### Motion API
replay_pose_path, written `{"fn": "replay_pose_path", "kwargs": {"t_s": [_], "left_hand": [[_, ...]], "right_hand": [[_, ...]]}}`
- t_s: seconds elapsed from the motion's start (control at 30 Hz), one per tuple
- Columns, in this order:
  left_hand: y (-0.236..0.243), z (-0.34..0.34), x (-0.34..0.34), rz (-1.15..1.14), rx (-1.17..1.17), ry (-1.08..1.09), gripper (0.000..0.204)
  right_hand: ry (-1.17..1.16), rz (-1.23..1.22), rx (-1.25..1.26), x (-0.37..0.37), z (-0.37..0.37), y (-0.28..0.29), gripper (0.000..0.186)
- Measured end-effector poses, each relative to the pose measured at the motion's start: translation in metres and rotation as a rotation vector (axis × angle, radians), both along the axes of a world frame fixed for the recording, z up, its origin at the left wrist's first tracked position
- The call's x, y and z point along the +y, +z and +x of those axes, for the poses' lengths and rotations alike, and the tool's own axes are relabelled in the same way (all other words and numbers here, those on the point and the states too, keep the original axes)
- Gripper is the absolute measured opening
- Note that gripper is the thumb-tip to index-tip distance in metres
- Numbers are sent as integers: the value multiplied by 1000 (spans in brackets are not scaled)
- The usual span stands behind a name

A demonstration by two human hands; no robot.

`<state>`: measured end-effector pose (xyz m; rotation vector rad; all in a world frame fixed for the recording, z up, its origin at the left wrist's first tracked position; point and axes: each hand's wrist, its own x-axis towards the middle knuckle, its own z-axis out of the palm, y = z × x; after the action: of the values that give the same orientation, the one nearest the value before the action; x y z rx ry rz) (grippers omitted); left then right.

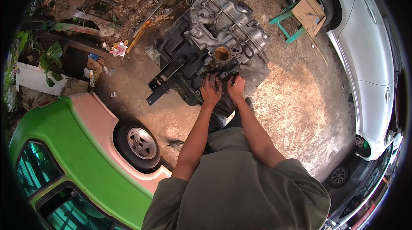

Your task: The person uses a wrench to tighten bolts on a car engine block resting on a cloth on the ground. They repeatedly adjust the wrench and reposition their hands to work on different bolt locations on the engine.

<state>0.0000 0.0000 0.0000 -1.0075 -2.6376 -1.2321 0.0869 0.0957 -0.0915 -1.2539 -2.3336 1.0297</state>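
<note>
A greasy metal car engine [229, 19] stands on the ground in front of me, with black plastic and metal parts along its left side. Both hands are at its near edge, just below a round brown opening [222, 54]. My left hand [211, 87] rests against the dark parts with its fingers bent and blackened. Close beside it, my right hand [236, 86] has its fingers curled in at the engine's near side. Whatever the fingertips of either hand touch or hold is hidden from view. A dark bracket [159, 92] juts out to the left of my hands.
A green and pink car [77, 131] stands at the left, its wheel [137, 143] turned toward me. On the right is a silver car [365, 45]. A green stool [285, 26] with a brown board [310, 15] sits beyond the engine. Litter and planks line the far left.
</note>
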Motion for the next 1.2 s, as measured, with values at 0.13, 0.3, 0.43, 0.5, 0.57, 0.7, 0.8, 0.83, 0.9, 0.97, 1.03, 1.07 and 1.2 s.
{"fn": "replay_pose_path", "kwargs": {"t_s": [0.13,0.3,0.43,0.5,0.57,0.7,0.8,0.83,0.9,0.97,1.03,1.07,1.2], "left_hand": [[3,-2,-2,15,19,-8,23],[7,4,-13,-12,-34,-16,24],[6,3,-12,-11,-32,-5,24],[5,0,-8,1,-35,-6,24],[3,0,-4,11,-36,-6,24],[2,0,0,33,-34,-13,23],[3,-2,1,50,0,-10,22],[3,-2,0,45,3,-9,22],[3,-1,0,37,-1,-8,22],[2,-1,-1,32,-12,-6,22],[2,-2,-1,44,6,-7,22],[1,-1,0,50,12,-8,22],[0,-2,0,54,-12,-21,22]], "right_hand": [[-45,203,129,-6,-5,-6,30],[-12,96,89,-12,3,11,21],[0,-66,85,-10,5,33,17],[-16,-70,116,-7,5,37,18],[-31,-99,143,-3,5,37,20],[-8,-67,159,2,8,31,24],[44,-113,49,5,10,24,41],[71,-115,38,5,11,22,44],[115,-219,-8,9,16,18,51],[147,-412,-40,16,21,15,61],[172,-844,487,19,21,13,68],[116,-1061,706,21,22,13,72],[-164,-1487,675,37,26,22,63]]}}
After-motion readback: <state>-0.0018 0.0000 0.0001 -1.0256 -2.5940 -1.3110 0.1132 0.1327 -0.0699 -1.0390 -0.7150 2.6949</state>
